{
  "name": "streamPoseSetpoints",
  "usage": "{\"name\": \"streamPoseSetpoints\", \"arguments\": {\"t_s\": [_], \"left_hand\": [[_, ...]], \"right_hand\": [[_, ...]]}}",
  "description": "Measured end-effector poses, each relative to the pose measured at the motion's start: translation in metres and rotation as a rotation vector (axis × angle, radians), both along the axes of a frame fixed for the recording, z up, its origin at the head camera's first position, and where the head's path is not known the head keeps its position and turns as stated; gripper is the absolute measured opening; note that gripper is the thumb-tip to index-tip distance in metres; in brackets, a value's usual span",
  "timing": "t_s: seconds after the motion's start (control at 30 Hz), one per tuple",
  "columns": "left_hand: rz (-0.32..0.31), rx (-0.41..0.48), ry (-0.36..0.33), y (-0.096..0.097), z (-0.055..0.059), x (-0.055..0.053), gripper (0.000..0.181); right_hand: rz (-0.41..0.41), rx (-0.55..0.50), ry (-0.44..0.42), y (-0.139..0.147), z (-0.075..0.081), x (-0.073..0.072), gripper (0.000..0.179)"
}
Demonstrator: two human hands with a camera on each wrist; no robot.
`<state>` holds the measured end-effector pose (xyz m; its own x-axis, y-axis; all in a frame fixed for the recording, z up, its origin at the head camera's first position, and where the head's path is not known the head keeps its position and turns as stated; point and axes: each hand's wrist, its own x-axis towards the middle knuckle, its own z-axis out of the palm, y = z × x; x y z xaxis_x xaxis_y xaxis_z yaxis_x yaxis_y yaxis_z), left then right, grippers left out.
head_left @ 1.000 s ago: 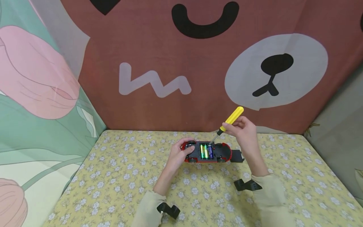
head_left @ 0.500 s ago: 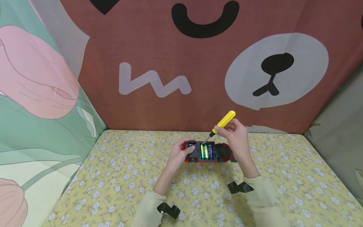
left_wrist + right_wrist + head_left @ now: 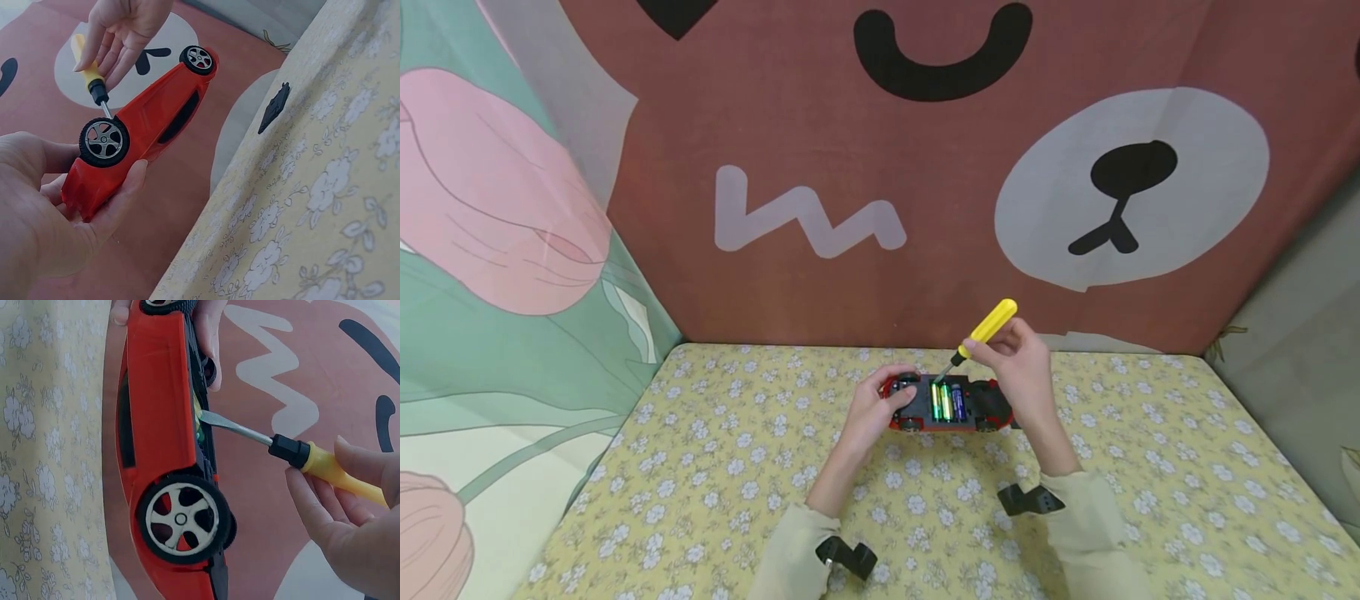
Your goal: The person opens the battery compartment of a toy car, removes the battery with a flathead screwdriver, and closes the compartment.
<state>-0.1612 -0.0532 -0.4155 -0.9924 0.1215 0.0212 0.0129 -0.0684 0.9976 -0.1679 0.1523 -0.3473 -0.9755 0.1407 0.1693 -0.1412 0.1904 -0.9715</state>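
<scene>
A red toy car is held with its black underside up, off the table. My left hand grips its left end, thumb on the underside. In the open battery bay lie green batteries and a dark blue battery. My right hand holds a flat-blade screwdriver by its yellow handle, between thumb and fingers. Its blade slants down into the bay, the tip at the far end of the leftmost green battery. Whether the tip touches the battery or its contact cannot be told.
A black battery cover lies on the table, mostly hidden behind the right hand in the head view. A yellow floral cloth covers the table. A brown printed curtain hangs along its back edge.
My right hand has moved left, carrying the screwdriver tip from the blue battery to the leftmost green one; it dipped slightly at the end. The left hand and car have stayed in place.
</scene>
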Motion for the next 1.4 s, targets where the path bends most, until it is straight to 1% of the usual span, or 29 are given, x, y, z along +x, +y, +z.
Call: {"name": "streamPoseSetpoints", "arguments": {"t_s": [0.1, 0.17, 0.53, 0.8, 0.9, 1.17, 1.4], "left_hand": [[0.001, -0.002, 0.008, 0.0, 0.0, 0.001, 0.034], [0.0, -0.005, 0.01, 0.0, 0.0, 0.001, 0.033], [-0.006, -0.002, 0.045, 0.001, 0.0, 0.002, 0.033], [-0.018, 0.008, 0.032, 0.001, -0.002, 0.0, 0.031], [-0.016, 0.003, 0.038, 0.002, -0.002, 0.0, 0.032], [-0.021, 0.009, 0.04, 0.001, -0.002, 0.0, 0.033], [-0.022, 0.005, 0.041, 0.0, -0.002, -0.001, 0.032]], "right_hand": [[0.0, 0.055, 0.008, 0.0, -0.001, 0.001, 0.039], [0.004, 0.066, 0.015, 0.0, -0.002, 0.001, 0.04], [0.019, 0.034, 0.022, -0.003, -0.008, 0.002, 0.034], [0.025, 0.013, 0.016, -0.003, -0.01, 0.0, 0.034], [0.023, 0.011, 0.013, -0.003, -0.011, 0.0, 0.035], [0.029, -0.036, 0.0, -0.003, -0.01, 0.001, 0.036], [0.042, -0.053, 0.027, -0.005, -0.012, 0.0, 0.037]]}}
